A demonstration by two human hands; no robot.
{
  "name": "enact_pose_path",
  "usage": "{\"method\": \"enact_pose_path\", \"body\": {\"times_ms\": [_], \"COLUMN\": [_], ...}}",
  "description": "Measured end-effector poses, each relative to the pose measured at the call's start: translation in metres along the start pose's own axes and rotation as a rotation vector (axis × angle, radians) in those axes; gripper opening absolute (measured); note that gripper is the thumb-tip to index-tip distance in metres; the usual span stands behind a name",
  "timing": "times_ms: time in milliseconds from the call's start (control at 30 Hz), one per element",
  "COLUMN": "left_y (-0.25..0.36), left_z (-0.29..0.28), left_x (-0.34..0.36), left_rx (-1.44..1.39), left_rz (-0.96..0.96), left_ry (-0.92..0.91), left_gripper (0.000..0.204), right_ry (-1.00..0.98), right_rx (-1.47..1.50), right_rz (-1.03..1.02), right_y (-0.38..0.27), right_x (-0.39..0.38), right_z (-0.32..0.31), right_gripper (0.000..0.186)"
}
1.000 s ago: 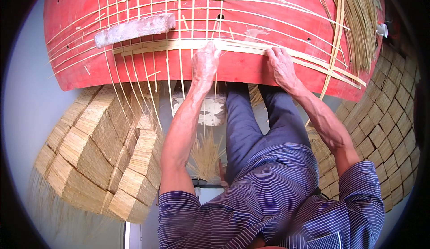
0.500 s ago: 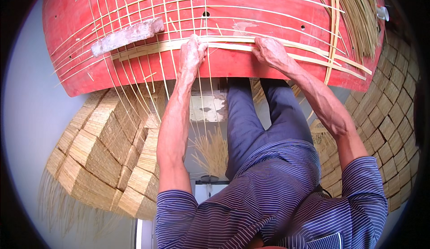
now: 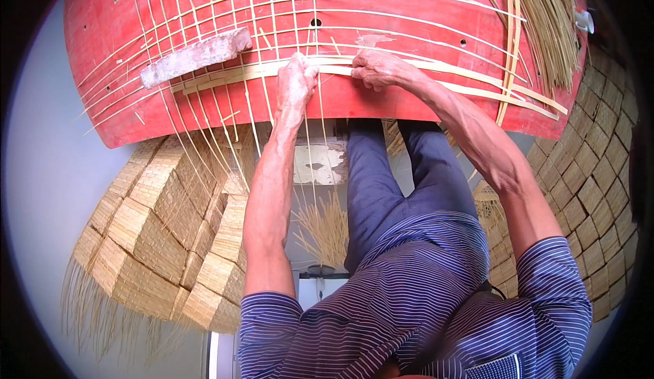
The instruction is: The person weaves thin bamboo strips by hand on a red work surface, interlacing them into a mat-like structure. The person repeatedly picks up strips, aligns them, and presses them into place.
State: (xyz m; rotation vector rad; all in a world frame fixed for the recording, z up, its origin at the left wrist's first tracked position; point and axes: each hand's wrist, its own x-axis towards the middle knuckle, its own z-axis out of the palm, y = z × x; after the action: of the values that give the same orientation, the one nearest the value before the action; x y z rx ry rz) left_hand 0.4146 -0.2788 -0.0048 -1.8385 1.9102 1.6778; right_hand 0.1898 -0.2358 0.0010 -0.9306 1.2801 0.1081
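Observation:
Long, flat, pale bamboo-like strips (image 3: 470,74) run crosswise along the near part of a red board (image 3: 409,103). My left hand (image 3: 296,82) is closed over them, thumb and fingers pinched at the strips near an upright splint. A short way to its right, my right hand (image 3: 379,69) has its fingers bent and closed at the same strips, its fingertips partly hidden. Thin splints (image 3: 208,14) cross one another in an open lattice on the board. A whitish, brick-like block (image 3: 197,58) lies across the lattice to the left of my hands.
A bundle of thin splints (image 3: 541,28) lies at the board's far right, beside two upright flat strips (image 3: 509,38). Woven baskets or mats (image 3: 157,243) stand below left, and more woven work (image 3: 586,168) is at right. Cut splints (image 3: 323,232) stick up beside my legs.
My right hand has moved left along the strips, closer to my left hand. My left hand has stayed nearly in place, still closed.

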Motion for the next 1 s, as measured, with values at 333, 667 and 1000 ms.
{"method": "enact_pose_path", "body": {"times_ms": [333,667,1000], "left_y": [-0.024,-0.021,-0.023], "left_z": [0.011,0.010,0.014], "left_x": [0.008,0.006,0.015], "left_rx": [0.045,0.076,0.052], "left_rz": [0.104,0.146,0.126], "left_ry": [0.098,0.141,0.072], "left_gripper": [0.018,0.021,0.020], "right_ry": [-0.079,-0.132,-0.117], "right_rx": [0.095,0.216,0.265], "right_rz": [0.072,0.057,0.026], "right_y": [-0.030,-0.058,-0.042], "right_x": [0.023,0.033,0.021], "right_z": [0.007,0.017,0.012], "right_gripper": [0.023,0.027,0.024]}}
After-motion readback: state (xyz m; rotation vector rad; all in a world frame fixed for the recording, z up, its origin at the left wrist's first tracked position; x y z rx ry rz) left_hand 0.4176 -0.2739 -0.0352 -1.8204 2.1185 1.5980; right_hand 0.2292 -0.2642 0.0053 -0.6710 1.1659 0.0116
